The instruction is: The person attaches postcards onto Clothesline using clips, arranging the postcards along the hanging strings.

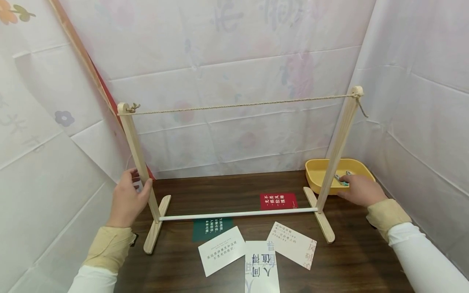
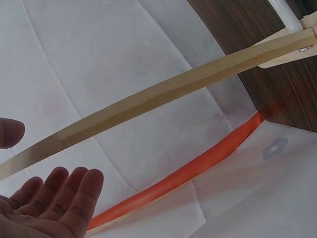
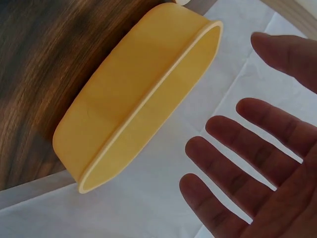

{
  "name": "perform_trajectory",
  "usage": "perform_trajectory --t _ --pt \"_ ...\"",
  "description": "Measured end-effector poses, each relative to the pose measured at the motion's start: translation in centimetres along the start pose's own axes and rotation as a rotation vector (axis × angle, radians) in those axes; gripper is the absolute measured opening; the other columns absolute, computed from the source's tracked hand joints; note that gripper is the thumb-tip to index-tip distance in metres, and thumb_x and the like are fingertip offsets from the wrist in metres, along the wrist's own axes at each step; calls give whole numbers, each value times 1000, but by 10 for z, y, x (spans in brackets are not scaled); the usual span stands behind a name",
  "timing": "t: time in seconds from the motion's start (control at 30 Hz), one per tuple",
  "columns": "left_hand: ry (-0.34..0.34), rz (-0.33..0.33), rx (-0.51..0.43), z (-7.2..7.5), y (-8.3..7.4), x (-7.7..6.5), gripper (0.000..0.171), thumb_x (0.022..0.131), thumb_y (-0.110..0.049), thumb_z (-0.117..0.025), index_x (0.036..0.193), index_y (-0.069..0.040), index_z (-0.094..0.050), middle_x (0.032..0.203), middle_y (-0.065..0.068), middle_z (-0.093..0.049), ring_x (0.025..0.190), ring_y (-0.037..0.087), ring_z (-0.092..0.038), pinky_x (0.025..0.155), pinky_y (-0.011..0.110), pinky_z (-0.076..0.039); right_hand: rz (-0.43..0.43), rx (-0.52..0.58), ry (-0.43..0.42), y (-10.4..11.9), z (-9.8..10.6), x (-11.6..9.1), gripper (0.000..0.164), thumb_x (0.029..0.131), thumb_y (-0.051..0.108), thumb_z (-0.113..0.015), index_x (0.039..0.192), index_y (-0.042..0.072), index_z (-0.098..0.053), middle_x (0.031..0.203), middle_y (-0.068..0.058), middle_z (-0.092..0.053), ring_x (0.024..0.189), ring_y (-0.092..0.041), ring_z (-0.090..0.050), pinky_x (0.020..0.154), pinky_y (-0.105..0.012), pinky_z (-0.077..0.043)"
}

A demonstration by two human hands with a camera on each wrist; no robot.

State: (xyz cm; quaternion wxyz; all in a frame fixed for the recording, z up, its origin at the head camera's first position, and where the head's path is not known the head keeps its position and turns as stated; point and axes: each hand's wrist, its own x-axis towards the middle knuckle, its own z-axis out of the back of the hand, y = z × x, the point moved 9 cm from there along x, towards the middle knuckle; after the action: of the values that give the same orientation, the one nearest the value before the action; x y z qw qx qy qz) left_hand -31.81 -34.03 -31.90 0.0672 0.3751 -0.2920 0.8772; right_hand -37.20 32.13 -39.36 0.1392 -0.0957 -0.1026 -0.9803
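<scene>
A wooden frame stands on the dark table, with a twine line point(image 1: 234, 106) tied between its left post point(image 1: 136, 150) and right post point(image 1: 338, 150). My left hand point(image 1: 128, 197) is beside the left post, its thumb and fingers spread. In the left wrist view the post passes between that thumb and the fingers without being gripped. My right hand point(image 1: 362, 190) is at the yellow tray point(image 1: 318, 171), above some small clips point(image 1: 342, 181). The right wrist view shows its fingers extended and apart, holding nothing; the clips are hidden there by the tray's wall.
A white rod point(image 1: 238, 214) joins the posts low down. Several printed cards lie around it: a red card point(image 1: 278, 201), a green card point(image 1: 201, 230), and white cards, including one point(image 1: 223, 251) at the front. White sheets point(image 1: 234, 150) hang behind and at both sides.
</scene>
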Motion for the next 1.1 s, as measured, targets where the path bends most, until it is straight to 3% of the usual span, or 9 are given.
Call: perform_trajectory --t 0.27,0.37,0.43,0.53,0.77,1.1 --pt "40 2 -18 -3 -5 3 40 94 -15 -68 123 8 -52 107 24 -62 91 42 -66 74 52 -56 32 -19 48 -4 -6 11 42 77 24 -83 108 -3 -72 103 -23 -71 94 -44 -66 77 -56 -52" --pt "50 14 -24 -4 -6 5 35 93 -15 -69 120 4 -54 104 21 -62 91 40 -67 71 32 -56 46 -33 49 -6 -10 13 41 77 22 -83 107 -3 -72 104 -23 -71 97 -46 -65 79 -56 -52" --pt "51 23 -27 -5 -7 5 34 93 -15 -69 118 3 -54 102 20 -62 89 39 -67 69 18 -51 48 -45 53 -8 -14 15 40 77 20 -82 107 -3 -72 107 -24 -70 101 -48 -64 80 -57 -52" --pt "49 28 -34 -5 -8 7 32 93 -13 -69 117 2 -54 100 19 -62 89 38 -67 67 9 -42 46 -51 56 -11 -19 17 38 78 19 -81 107 -3 -73 108 -25 -70 103 -50 -62 80 -57 -52" --pt "17 11 -24 -5 -13 9 26 93 -14 -68 110 2 -55 90 17 -62 81 37 -65 63 36 -51 23 -40 81 -17 -30 18 34 82 14 -78 110 -3 -72 106 -23 -70 96 -46 -65 78 -57 -52" --pt "60 88 -75 -17 -5 9 27 99 -17 -59 117 1 -50 96 19 -63 72 33 -62 58 40 -51 47 -21 108 -18 -46 19 30 90 9 -70 117 -6 -68 109 -24 -69 93 -43 -67 77 -56 -53"
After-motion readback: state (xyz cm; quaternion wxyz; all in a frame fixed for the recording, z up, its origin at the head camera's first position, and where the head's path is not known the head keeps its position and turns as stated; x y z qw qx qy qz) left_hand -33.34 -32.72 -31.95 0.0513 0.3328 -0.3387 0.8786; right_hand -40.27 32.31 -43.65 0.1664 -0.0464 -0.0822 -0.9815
